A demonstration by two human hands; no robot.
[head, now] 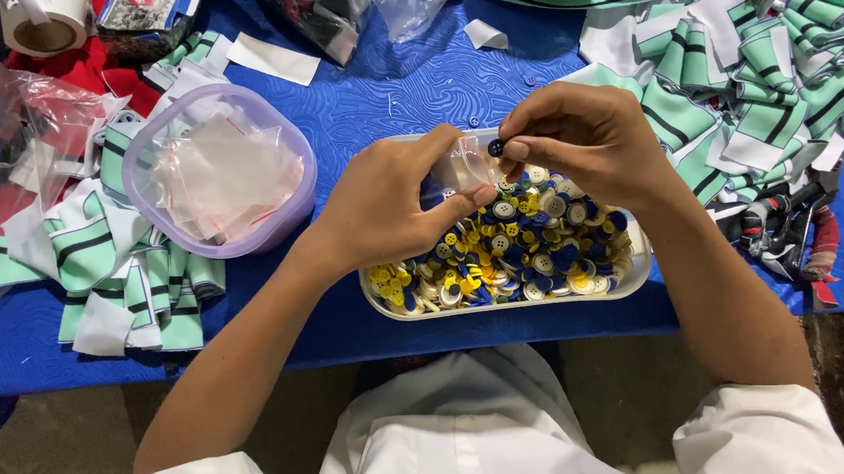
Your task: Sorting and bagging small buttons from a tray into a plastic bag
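My left hand point(394, 204) pinches a small clear plastic bag point(464, 166) over a white tray point(507, 302) filled with yellow, blue and white buttons point(518, 249). My right hand point(585, 139) holds a small dark button point(495, 147) between thumb and forefinger, right at the top of the bag. Both hands hover just above the far half of the tray.
A lilac tub point(221, 173) of small clear bags stands to the left. Green, white and black striped fabric pieces lie in heaps at left point(123, 260) and right point(759, 50). Red-handled scissors point(793, 228) rest at right. A tape roll point(46, 21) sits at top left on the blue tablecloth point(380, 90).
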